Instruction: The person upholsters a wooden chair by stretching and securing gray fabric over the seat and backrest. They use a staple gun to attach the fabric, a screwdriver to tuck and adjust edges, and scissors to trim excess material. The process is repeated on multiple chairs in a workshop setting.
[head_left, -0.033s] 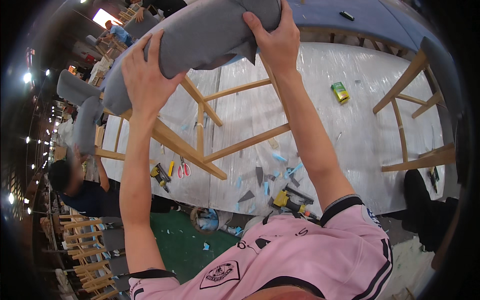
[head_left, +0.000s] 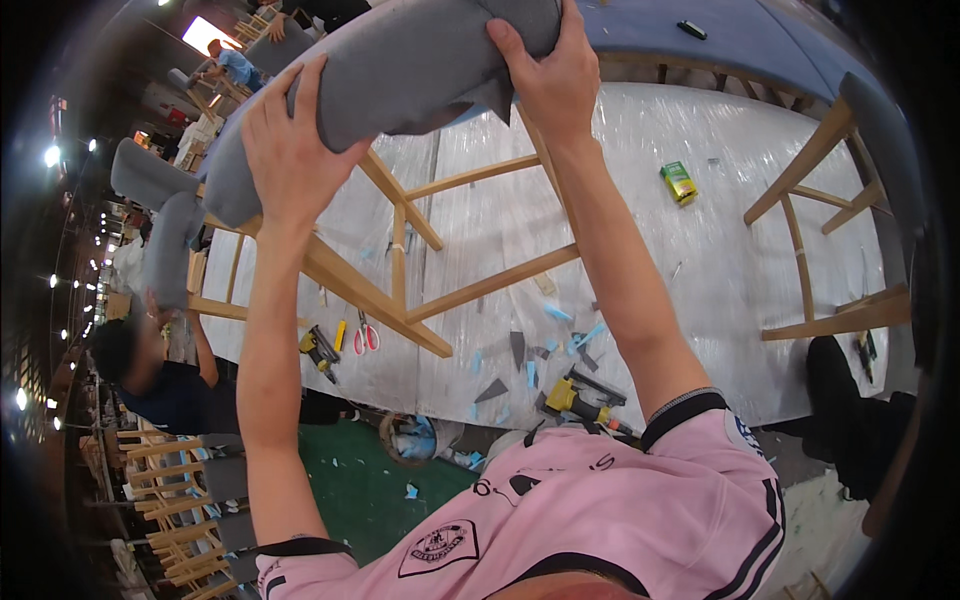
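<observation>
A chair with grey fabric upholstery (head_left: 410, 70) and pale wooden legs (head_left: 375, 295) stands tilted on the plastic-covered table in front of me. My left hand (head_left: 300, 150) grips the left part of its padded section, fingers spread over the top and thumb underneath. At the right end my right hand (head_left: 555, 85) clasps the padding, its thumb on the near face and its other fingers mostly hidden behind. Between my hands a loose flap of fabric (head_left: 492, 103) hangs from the lower edge.
On the table (head_left: 680, 270) lie a yellow staple gun (head_left: 580, 400), another nail gun (head_left: 320, 350), red-handled scissors (head_left: 366, 335), a green-yellow box (head_left: 678, 184) and fabric scraps (head_left: 518, 350). Another chair (head_left: 800, 240) stands right. A co-worker (head_left: 180, 380) handles a chair at left.
</observation>
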